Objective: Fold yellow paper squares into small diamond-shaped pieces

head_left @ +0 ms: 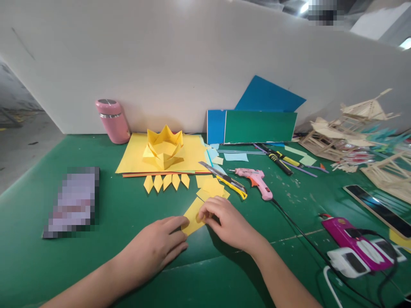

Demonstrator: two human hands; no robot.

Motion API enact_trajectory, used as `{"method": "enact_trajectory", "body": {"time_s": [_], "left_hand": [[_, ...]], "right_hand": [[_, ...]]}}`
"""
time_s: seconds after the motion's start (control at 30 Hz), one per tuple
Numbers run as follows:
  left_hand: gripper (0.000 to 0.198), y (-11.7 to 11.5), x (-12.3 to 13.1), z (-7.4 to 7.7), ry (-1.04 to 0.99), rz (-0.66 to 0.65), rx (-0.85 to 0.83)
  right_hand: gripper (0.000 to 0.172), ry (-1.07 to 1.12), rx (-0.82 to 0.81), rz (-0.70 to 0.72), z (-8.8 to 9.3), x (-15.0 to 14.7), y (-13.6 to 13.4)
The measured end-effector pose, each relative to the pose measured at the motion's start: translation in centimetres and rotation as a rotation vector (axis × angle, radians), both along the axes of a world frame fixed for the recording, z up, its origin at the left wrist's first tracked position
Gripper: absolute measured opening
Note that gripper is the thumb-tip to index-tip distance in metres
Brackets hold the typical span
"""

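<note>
A small rectangular slip of yellow paper (192, 223) lies at a slant between my two hands. The fingertips of my left hand (162, 241) close on its left edge. My right hand (226, 220) pinches the other side, thumb and fingers curled together. Several more yellow paper pieces (210, 186) lie just beyond the slip. To the left, several folded yellow paper petals (166, 182) stand in a row below a stack of yellow paper sheets (131, 158). On the stack sits a folded yellow paper flower (163, 149) with pointed tips.
A yellow utility knife (229, 182) and a pink glue gun (257, 179) lie right of the slips. A purple power strip (356, 244), a phone (382, 211) and stick models (337, 137) occupy the right. A pink thermos (114, 122) stands at back left.
</note>
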State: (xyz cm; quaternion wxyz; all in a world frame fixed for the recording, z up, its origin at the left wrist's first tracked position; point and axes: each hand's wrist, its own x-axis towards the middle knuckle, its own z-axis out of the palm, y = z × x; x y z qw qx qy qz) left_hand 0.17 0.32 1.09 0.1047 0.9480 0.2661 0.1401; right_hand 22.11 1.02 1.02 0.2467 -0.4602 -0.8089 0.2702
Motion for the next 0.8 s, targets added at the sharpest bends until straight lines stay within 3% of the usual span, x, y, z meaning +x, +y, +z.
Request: {"method": "enact_trajectory", "body": {"time_s": [0.17,0.33,0.43,0.57,0.8], "left_hand": [[0.041,0.0,0.0,0.2,0.005,-0.031,0.049],[0.035,-0.5,0.2,0.2,0.085,-0.049,0.214],[0.036,-0.6,0.2,-0.1,0.093,-0.033,0.285],[0.036,-0.3,0.1,-0.3,0.082,-0.004,0.268],[0.026,-1.2,0.7,-0.1,0.111,0.051,0.252]], "right_hand": [[0.036,0.07,0.136,-0.106,-0.6,0.3,0.3],[0.04,0.001,0.123,0.098,-0.4,-0.6,-0.2],[0.036,-0.113,0.09,0.177,-0.3,-1.0,-0.6],[0.033,-0.161,0.143,0.13,-0.3,-1.0,-0.7],[0.011,-0.032,0.131,0.085,-0.9,-0.9,-0.3]]}}
